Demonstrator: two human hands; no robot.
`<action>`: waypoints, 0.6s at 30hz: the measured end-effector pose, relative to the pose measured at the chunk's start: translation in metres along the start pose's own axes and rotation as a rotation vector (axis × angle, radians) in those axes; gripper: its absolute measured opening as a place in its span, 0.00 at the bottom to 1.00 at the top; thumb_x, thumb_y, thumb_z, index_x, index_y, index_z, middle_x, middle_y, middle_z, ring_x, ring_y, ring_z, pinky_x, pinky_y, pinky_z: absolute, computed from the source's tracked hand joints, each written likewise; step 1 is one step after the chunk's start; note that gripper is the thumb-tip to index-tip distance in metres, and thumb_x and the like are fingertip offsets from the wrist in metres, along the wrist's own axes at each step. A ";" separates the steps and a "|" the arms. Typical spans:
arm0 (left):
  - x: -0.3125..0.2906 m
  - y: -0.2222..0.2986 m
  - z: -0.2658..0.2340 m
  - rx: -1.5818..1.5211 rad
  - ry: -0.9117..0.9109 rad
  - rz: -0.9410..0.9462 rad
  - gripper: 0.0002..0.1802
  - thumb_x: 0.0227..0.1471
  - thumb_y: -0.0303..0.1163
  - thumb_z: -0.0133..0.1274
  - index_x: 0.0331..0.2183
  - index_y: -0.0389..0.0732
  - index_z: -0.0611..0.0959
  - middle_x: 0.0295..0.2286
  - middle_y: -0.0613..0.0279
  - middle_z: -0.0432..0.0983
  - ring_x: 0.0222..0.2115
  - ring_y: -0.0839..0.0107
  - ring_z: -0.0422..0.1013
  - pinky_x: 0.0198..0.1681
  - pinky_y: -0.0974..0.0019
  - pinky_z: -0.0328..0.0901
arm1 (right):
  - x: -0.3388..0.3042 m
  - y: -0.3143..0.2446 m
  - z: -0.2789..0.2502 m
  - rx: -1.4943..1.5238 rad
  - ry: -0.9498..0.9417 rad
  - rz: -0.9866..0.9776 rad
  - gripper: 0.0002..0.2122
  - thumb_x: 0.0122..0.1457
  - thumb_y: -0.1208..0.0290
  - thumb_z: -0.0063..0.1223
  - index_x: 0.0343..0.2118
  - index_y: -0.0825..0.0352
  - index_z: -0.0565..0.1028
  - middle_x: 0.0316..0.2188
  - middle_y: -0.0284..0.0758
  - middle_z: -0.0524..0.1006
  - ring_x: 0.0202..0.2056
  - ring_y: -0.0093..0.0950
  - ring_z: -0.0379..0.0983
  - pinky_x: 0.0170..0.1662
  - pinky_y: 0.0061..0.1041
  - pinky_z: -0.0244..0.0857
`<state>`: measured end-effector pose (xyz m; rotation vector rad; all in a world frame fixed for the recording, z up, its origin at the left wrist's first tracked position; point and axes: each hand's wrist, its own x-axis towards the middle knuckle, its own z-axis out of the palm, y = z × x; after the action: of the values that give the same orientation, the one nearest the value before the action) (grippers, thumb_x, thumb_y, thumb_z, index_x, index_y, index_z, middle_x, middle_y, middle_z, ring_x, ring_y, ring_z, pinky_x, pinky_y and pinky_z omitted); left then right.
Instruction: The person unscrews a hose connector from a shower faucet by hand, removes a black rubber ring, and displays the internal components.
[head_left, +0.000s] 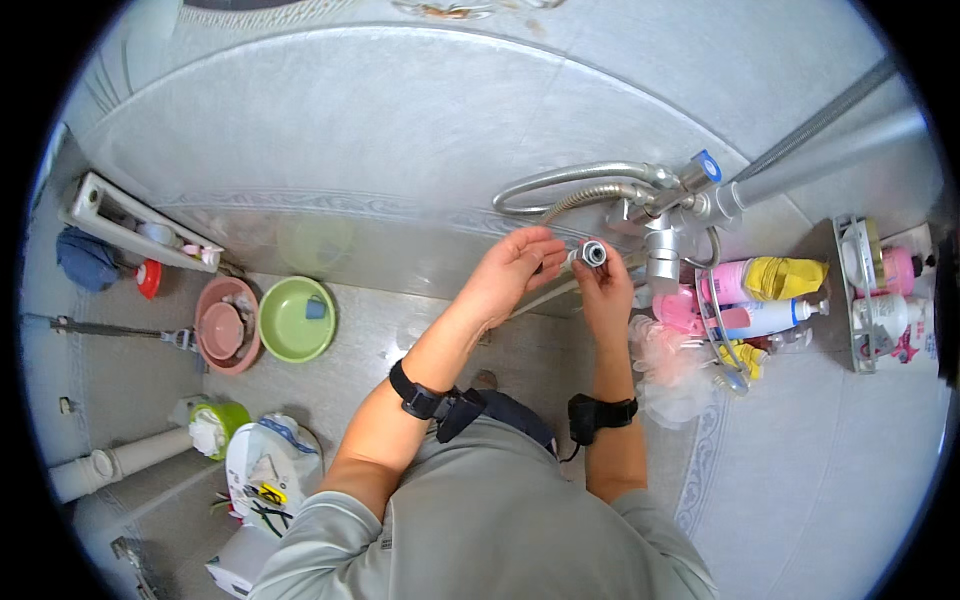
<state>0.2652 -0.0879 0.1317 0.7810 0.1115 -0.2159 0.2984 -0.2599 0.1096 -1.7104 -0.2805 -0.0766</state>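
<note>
My right hand [605,295] is closed around a chrome hose fitting [593,254], whose round open end with a dark ring points up at me. To its left, my left hand [512,272] has its fingers stretched toward the fitting; whether they touch it I cannot tell. A small dark patch shows by the left thumb, too small to name. Beyond the hands, a chrome mixer valve [662,255] with a blue-capped knob [706,167] is fixed to the wall. Flexible metal hoses [575,172] loop left from it, one bending down behind my left hand.
Right of the valve, a wire rack [728,355] holds pink, yellow and white bottles beside a pink bath puff [668,355]. Another shelf [858,345] hangs farther right. A green basin [270,340] and pink basins [207,345] sit at left, near a white pipe [120,465].
</note>
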 end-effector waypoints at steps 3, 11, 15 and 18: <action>-0.004 0.003 -0.001 0.017 0.035 -0.031 0.17 0.59 0.26 0.39 0.49 0.31 0.64 0.46 0.48 0.67 0.46 0.64 0.68 0.47 0.69 0.68 | -0.003 -0.003 0.003 0.056 -0.002 0.016 0.17 0.53 0.81 0.54 0.47 0.72 0.67 0.41 0.34 0.73 0.42 0.20 0.70 0.45 0.18 0.65; -0.013 0.023 -0.010 0.095 -0.072 -0.130 0.16 0.59 0.31 0.41 0.46 0.31 0.68 0.43 0.50 0.70 0.39 0.68 0.72 0.36 0.73 0.71 | -0.007 -0.006 0.013 0.070 -0.009 0.025 0.18 0.53 0.83 0.53 0.48 0.72 0.66 0.44 0.36 0.72 0.44 0.21 0.70 0.46 0.18 0.64; -0.007 0.013 -0.015 -0.112 0.001 -0.071 0.18 0.59 0.32 0.40 0.48 0.29 0.66 0.43 0.47 0.68 0.42 0.65 0.70 0.44 0.67 0.69 | -0.007 -0.007 0.015 -0.002 0.005 -0.001 0.18 0.53 0.82 0.53 0.48 0.72 0.66 0.44 0.36 0.72 0.43 0.21 0.70 0.46 0.18 0.65; -0.007 0.010 -0.020 -0.200 -0.071 -0.032 0.20 0.59 0.29 0.39 0.50 0.28 0.62 0.47 0.44 0.64 0.48 0.61 0.66 0.52 0.63 0.64 | -0.007 -0.009 0.016 -0.005 0.024 0.011 0.18 0.53 0.82 0.53 0.48 0.72 0.66 0.44 0.36 0.73 0.43 0.21 0.70 0.46 0.18 0.65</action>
<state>0.2607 -0.0657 0.1251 0.5723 0.0771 -0.2588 0.2880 -0.2443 0.1142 -1.7142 -0.2536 -0.0892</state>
